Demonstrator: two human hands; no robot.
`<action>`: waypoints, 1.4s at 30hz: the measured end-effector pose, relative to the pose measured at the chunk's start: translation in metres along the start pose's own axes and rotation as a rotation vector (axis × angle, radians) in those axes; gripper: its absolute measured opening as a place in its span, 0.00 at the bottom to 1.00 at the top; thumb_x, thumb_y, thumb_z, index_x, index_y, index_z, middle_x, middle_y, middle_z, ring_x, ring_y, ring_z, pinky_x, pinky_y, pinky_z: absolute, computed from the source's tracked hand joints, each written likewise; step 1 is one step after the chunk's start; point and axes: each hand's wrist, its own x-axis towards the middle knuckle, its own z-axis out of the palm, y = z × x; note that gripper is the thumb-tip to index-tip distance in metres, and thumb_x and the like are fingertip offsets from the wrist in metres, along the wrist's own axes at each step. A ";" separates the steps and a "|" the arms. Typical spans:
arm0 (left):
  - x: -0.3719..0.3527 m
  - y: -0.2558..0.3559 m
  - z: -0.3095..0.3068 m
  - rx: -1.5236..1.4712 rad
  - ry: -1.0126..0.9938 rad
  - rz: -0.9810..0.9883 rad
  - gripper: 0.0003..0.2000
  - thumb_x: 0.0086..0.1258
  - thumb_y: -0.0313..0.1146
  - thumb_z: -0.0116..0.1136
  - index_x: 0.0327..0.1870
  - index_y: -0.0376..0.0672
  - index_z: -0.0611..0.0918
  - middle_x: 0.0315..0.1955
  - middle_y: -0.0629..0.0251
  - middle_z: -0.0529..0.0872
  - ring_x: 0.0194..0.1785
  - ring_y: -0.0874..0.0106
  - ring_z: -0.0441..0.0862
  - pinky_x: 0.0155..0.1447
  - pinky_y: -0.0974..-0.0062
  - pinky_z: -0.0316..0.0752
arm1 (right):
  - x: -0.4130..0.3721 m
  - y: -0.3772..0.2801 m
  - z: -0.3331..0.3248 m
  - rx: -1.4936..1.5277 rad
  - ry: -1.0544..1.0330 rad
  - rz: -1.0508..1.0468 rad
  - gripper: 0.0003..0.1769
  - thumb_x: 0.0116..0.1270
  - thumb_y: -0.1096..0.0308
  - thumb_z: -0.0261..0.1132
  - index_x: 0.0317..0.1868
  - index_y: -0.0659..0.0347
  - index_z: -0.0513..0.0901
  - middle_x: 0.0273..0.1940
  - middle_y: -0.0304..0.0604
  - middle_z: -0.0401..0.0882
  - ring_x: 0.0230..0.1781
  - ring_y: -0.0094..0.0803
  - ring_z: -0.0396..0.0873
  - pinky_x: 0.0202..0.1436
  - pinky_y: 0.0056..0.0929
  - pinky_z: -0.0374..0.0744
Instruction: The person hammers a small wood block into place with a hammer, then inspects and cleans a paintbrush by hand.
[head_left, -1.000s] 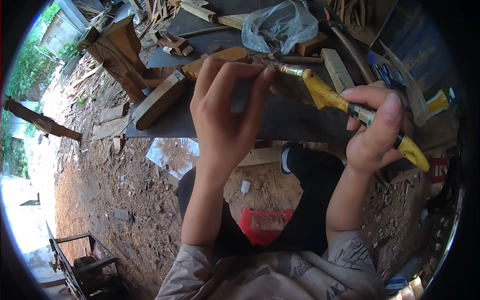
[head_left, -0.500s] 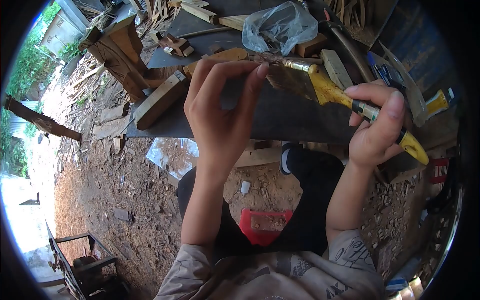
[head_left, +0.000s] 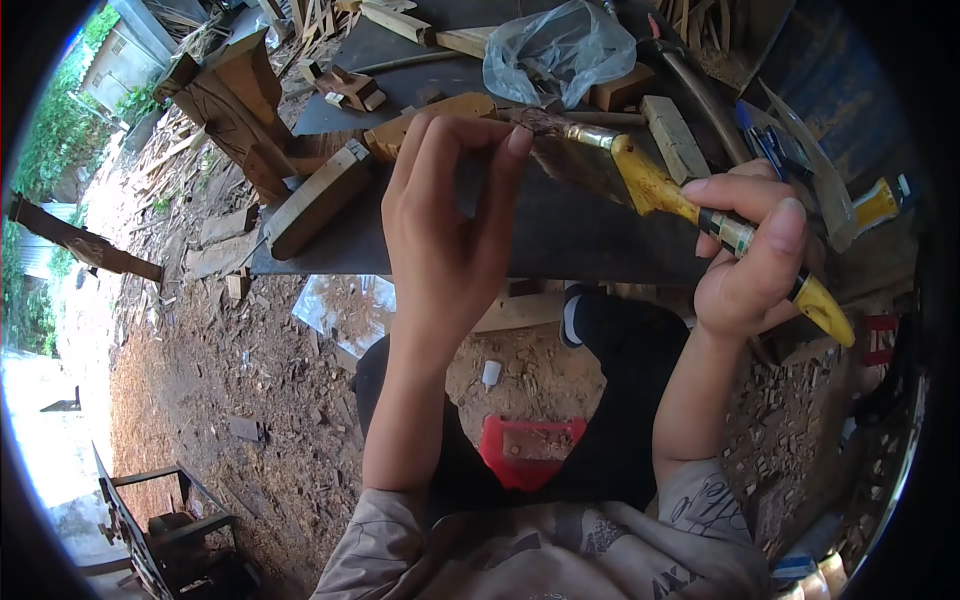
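Observation:
A paintbrush with a worn yellow handle is held up in front of me, its dark bristles pointing left. My right hand wraps round the handle, over a black and pale band. At the bristle end, my left hand pinches the tips between thumb and forefinger, its other fingers curled behind. Whether a loose bristle is caught in that pinch is too small to tell. Beyond the brush lies the dark tabletop.
On the table are a clear plastic bag, a jointed wood piece and a wooden block. At the right lies another yellow-handled brush. A carved wooden leg stands left. Below is a red stool among wood chips.
My left hand has shifted slightly to the right along the bristles. The brush and my right hand have moved only a little, and the grip stays the same.

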 end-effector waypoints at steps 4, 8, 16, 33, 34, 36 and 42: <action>-0.002 -0.004 0.001 -0.024 -0.013 -0.004 0.06 0.77 0.25 0.66 0.41 0.34 0.80 0.35 0.58 0.82 0.36 0.65 0.82 0.37 0.70 0.74 | 0.000 0.003 0.000 -0.039 -0.032 -0.066 0.20 0.72 0.64 0.57 0.30 0.67 0.89 0.24 0.41 0.84 0.17 0.23 0.71 0.23 0.23 0.68; -0.003 -0.004 0.002 -0.006 -0.030 -0.030 0.06 0.78 0.24 0.64 0.43 0.34 0.78 0.36 0.57 0.81 0.36 0.63 0.81 0.41 0.67 0.74 | 0.003 0.003 0.002 -0.055 -0.057 -0.152 0.19 0.73 0.65 0.57 0.30 0.68 0.89 0.23 0.42 0.84 0.18 0.27 0.73 0.24 0.26 0.69; -0.004 -0.004 0.005 0.009 -0.046 -0.011 0.05 0.83 0.26 0.54 0.45 0.34 0.74 0.34 0.51 0.78 0.35 0.52 0.77 0.42 0.62 0.73 | 0.005 0.003 0.004 -0.027 -0.098 -0.230 0.20 0.74 0.63 0.57 0.31 0.67 0.88 0.25 0.41 0.86 0.19 0.27 0.74 0.24 0.26 0.70; -0.007 -0.001 0.000 -0.192 -0.089 -0.346 0.19 0.87 0.38 0.56 0.32 0.34 0.76 0.17 0.65 0.71 0.24 0.80 0.62 0.29 0.73 0.61 | 0.005 -0.005 0.008 -0.144 -0.151 -0.281 0.29 0.84 0.56 0.45 0.34 0.65 0.87 0.20 0.41 0.75 0.20 0.26 0.70 0.21 0.24 0.64; -0.006 0.000 -0.001 -0.196 -0.096 -0.349 0.19 0.87 0.38 0.56 0.33 0.34 0.77 0.18 0.66 0.72 0.25 0.81 0.63 0.29 0.73 0.61 | 0.005 -0.006 0.008 -0.144 -0.151 -0.276 0.29 0.84 0.56 0.45 0.34 0.65 0.87 0.20 0.41 0.75 0.20 0.26 0.70 0.21 0.24 0.64; -0.004 0.003 -0.005 -0.202 -0.109 -0.353 0.17 0.87 0.38 0.56 0.35 0.35 0.78 0.19 0.67 0.74 0.26 0.82 0.64 0.30 0.74 0.62 | 0.005 -0.007 0.009 -0.148 -0.145 -0.277 0.29 0.84 0.56 0.45 0.34 0.65 0.87 0.20 0.41 0.76 0.20 0.26 0.70 0.21 0.24 0.64; -0.007 -0.008 0.015 -0.172 0.050 -0.125 0.14 0.87 0.38 0.55 0.41 0.36 0.77 0.25 0.63 0.77 0.27 0.79 0.68 0.31 0.73 0.64 | 0.005 -0.006 0.012 -0.160 -0.120 -0.289 0.29 0.84 0.56 0.46 0.34 0.65 0.87 0.20 0.41 0.76 0.20 0.27 0.70 0.21 0.24 0.65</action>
